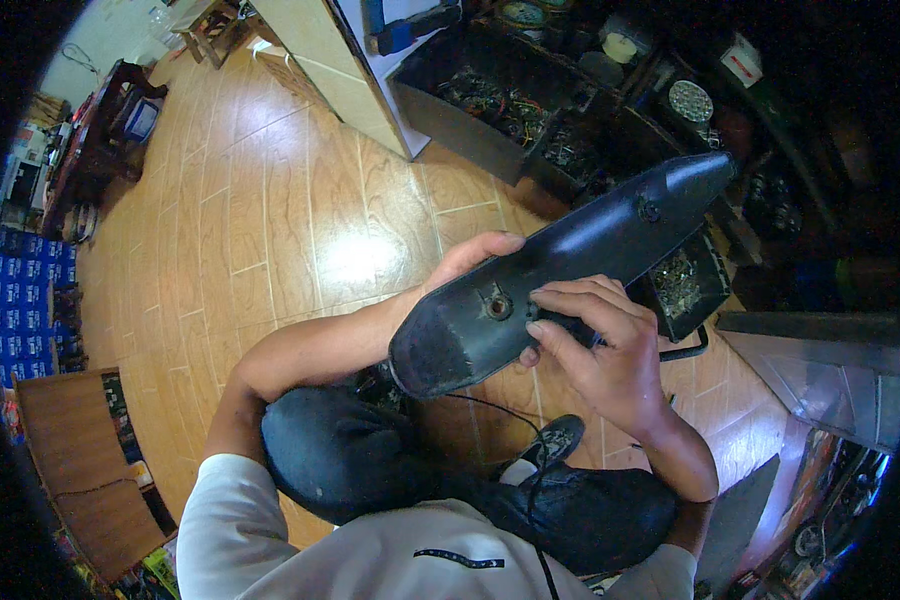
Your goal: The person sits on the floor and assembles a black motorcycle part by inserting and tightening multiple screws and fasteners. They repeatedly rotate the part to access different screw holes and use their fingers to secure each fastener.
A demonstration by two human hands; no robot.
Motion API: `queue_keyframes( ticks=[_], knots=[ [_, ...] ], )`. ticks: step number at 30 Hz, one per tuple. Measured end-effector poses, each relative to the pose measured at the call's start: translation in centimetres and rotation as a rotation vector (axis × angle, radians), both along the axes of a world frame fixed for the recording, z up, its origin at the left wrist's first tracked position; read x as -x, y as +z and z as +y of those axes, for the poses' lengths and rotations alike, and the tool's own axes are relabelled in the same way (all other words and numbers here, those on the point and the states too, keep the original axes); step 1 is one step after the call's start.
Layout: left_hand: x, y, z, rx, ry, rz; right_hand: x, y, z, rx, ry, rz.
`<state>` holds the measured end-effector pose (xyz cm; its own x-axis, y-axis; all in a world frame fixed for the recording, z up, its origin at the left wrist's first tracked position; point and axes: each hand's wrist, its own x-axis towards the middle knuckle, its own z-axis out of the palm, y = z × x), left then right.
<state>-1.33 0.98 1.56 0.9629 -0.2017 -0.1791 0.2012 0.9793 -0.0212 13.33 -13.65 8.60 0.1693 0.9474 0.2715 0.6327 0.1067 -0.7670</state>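
A long, black, shell-shaped plastic cover (pixel 580 235) lies slantwise above my knees, its narrow end pointing far right. My left hand (pixel 467 258) grips it from the left side, thumb along the upper edge, with most fingers hidden underneath. On its face is a round mounting hole with a raised, rusty-looking rim (pixel 497 305); a second round fitting (pixel 650 210) sits closer to the narrow tip. Just right of the nearer hole, my right hand (pixel 600 335) is closed in a pinch, thumb and fingers almost together. Something small and dark seems to be between the fingertips, too small to name.
Dark bins (pixel 470 120) of small metal parts stand at the far right, and another parts tray (pixel 685 285) is behind the cover. Blue boxes (pixel 30 300) are stacked at left. A thin black cable (pixel 500 405) runs beside my shoe (pixel 555 440) over the wood-look floor (pixel 220 200).
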Motion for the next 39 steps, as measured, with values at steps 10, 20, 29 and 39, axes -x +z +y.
queue_keyframes(
  ticks=[10,20,29,39],
  knots=[
    [-0.9,0.8,-0.3,-0.13,0.019,0.115,0.0,-1.9,0.5,0.145,-0.004,0.186],
    [-1.4,0.6,-0.7,-0.123,0.044,0.198,-0.3,-3.0,1.1,0.07,0.113,0.156],
    [-1.2,-0.6,-0.3,-0.072,0.05,0.185,0.0,-1.7,1.3,0.08,0.169,-0.124],
    [-1.0,-0.9,-0.1,-0.129,0.02,0.188,-0.8,-0.2,1.0,0.093,0.35,-0.318]
  ],
)
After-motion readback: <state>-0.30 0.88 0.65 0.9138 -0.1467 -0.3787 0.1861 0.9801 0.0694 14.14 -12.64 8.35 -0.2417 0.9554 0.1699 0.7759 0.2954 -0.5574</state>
